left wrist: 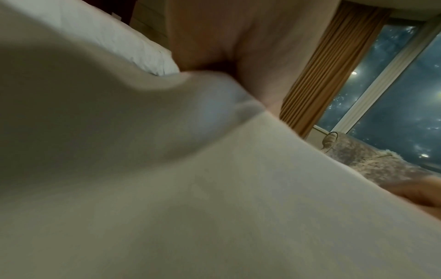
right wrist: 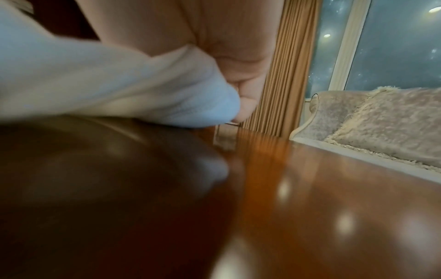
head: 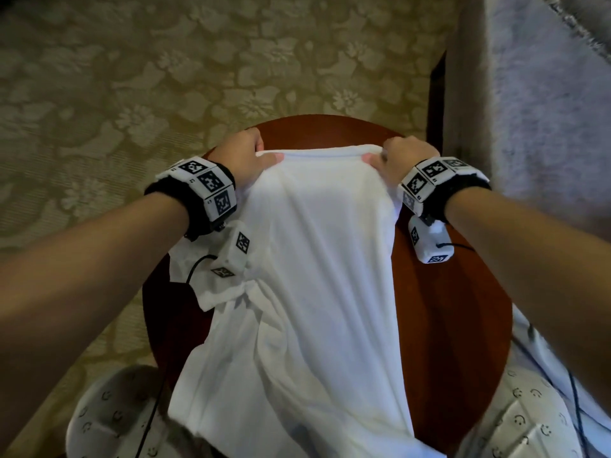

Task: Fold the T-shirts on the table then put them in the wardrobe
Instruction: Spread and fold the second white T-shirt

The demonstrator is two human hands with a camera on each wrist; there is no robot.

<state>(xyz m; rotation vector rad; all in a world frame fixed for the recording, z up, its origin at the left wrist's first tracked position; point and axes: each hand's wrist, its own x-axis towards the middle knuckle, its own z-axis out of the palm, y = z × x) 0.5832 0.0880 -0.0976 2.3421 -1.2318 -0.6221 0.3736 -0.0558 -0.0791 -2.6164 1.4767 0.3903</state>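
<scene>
Gripping the far edge of a white T-shirt [head: 317, 266], the left hand [head: 246, 153] pinches the cloth between thumb and curled fingers at the edge's left end; the right hand [head: 396, 157] does the same at the right end, thumb on top, fingers curled under the fabric. Wrist views: left hand [left wrist: 238, 47] seen from beneath with cloth bunched against the palm; right hand [right wrist: 214, 47] with a rolled wad of the shirt [right wrist: 119, 90] tucked in its curl, just above the tabletop. Each wrist carries a black strap with white marker blocks, left band [head: 205, 186], right band [head: 429, 180], each with a small white camera box hanging under it and a thin black cable. T-shirt: spread lengthwise over a round, glossy reddish-brown table [head: 456, 325], far edge raised off the surface between the two hands, near end draped over the table's near rim toward the person's lap; a sleeve [head: 218, 289] lies crumpled at the left. Table surface bare and reflective to the right of the shirt [right wrist: 334, 207]. Surroundings: beige floral carpet [head: 132, 77]; pale grey furry upholstery [head: 545, 110] at the right; tan curtain [right wrist: 286, 75] beside a dark window [right wrist: 393, 47]; fringed cushion [right wrist: 393, 122] on a light sofa; white bedding [left wrist: 107, 37] in the left wrist view
</scene>
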